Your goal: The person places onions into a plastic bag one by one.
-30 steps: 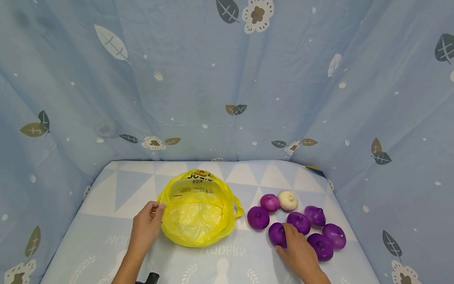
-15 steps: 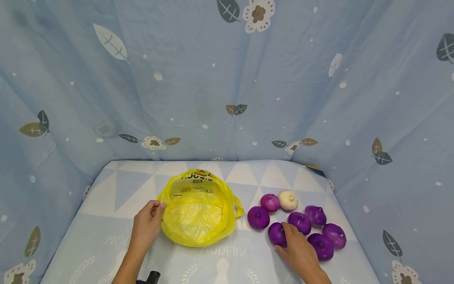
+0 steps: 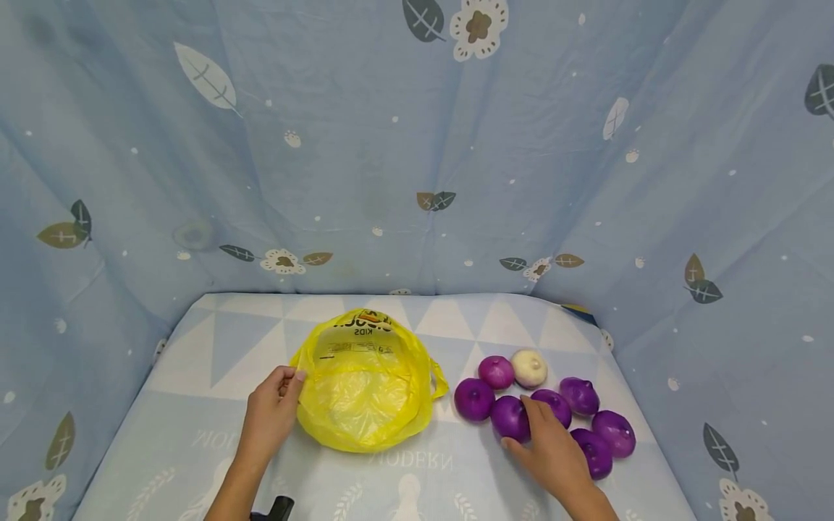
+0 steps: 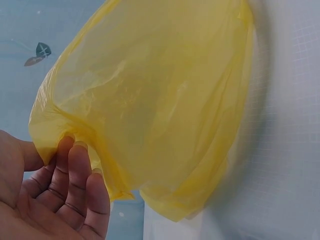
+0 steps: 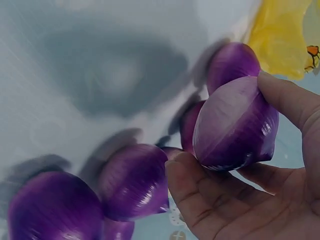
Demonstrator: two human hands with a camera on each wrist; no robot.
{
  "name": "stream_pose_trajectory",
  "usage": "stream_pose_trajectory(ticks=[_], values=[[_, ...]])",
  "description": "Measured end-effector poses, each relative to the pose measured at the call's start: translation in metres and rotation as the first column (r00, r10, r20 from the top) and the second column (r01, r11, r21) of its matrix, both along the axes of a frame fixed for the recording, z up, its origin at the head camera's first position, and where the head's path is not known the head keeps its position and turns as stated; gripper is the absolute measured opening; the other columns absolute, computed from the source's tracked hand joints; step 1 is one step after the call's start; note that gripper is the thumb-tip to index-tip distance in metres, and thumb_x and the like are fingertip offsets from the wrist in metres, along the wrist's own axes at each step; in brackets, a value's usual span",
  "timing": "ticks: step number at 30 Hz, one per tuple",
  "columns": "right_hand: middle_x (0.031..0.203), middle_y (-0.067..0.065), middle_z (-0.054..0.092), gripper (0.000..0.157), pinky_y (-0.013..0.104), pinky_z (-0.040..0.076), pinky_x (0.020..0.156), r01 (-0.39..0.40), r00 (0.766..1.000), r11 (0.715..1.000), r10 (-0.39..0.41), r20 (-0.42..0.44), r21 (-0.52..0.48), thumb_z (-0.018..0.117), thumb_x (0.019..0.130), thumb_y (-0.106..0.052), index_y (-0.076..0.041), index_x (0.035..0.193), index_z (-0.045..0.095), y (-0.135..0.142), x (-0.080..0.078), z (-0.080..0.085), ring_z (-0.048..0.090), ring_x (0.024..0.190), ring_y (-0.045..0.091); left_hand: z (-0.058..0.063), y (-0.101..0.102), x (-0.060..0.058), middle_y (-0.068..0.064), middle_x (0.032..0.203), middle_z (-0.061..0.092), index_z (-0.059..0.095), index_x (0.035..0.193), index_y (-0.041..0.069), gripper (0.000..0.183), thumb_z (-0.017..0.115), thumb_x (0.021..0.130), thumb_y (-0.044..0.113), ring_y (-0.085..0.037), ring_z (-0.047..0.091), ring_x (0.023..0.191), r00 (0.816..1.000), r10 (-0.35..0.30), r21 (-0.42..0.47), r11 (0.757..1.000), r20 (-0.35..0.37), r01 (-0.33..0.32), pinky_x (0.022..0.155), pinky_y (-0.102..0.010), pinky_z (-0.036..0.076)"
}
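Note:
My left hand (image 3: 272,409) pinches the left edge of a yellow plastic bag (image 3: 365,441), which stands with its wide mouth facing up. In the left wrist view, the thumb and fingers (image 4: 79,172) hold a gathered fold of the thin bag (image 4: 165,100). A glossy purple onion (image 3: 510,418) is gripped between the thumb and fingers of my right hand (image 3: 550,456). The right wrist view shows that onion (image 5: 235,127) raised over the cloth, its pointed tip toward the palm. Several other purple onions (image 3: 615,433) lie around the right hand.
One white onion (image 3: 529,368) lies at the back of the group, beside a magenta onion (image 3: 496,373). Another purple onion (image 3: 474,399) sits between the held one and the bag. A black object (image 3: 280,508) shows at the front edge. Blue patterned curtains (image 3: 365,145) enclose the table.
My right hand has moved slightly away from me and up with the purple onion in its grip. The left hand and the bag have hardly moved.

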State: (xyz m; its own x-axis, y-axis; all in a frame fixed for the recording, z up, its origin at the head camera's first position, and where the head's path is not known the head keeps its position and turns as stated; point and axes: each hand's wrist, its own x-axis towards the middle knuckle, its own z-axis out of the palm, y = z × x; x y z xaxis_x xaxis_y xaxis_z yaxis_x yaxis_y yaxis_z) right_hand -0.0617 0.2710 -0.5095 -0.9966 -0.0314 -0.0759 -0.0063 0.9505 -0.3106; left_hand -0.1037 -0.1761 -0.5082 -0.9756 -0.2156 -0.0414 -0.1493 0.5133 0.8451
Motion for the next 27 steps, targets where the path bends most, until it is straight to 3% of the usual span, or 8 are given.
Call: stream_pose_trajectory(ticks=[20,27], values=[[0.15,0.02,0.052,0.086,0.058,0.053,0.098,-0.036,0.999,0.997,0.035,-0.027,-0.066,0.087,0.087,-0.033,-0.001,0.154,0.044,-0.014,-0.014,0.024,0.057,0.131,0.04,0.002,-0.003,0.004,-0.007,0.087,0.059,0.063,0.114,0.006,0.037,0.051,0.111,0.04,-0.022,0.053,0.074,0.999,-0.038,-0.031,0.999,-0.002,0.038,0.062,-0.03,0.045],[0.143,0.016,0.057,0.085,0.05,0.056,0.094,-0.135,0.985,0.989,0.126,-0.115,-0.067,0.09,0.084,-0.032,-0.002,0.151,0.048,-0.028,-0.022,0.036,0.064,0.121,0.032,0.002,-0.004,0.005,-0.007,0.088,0.06,0.065,0.111,0.007,0.035,0.054,0.11,0.04,-0.022,0.053,0.075,0.999,-0.038,-0.042,0.998,-0.018,0.038,0.063,-0.03,0.045]])
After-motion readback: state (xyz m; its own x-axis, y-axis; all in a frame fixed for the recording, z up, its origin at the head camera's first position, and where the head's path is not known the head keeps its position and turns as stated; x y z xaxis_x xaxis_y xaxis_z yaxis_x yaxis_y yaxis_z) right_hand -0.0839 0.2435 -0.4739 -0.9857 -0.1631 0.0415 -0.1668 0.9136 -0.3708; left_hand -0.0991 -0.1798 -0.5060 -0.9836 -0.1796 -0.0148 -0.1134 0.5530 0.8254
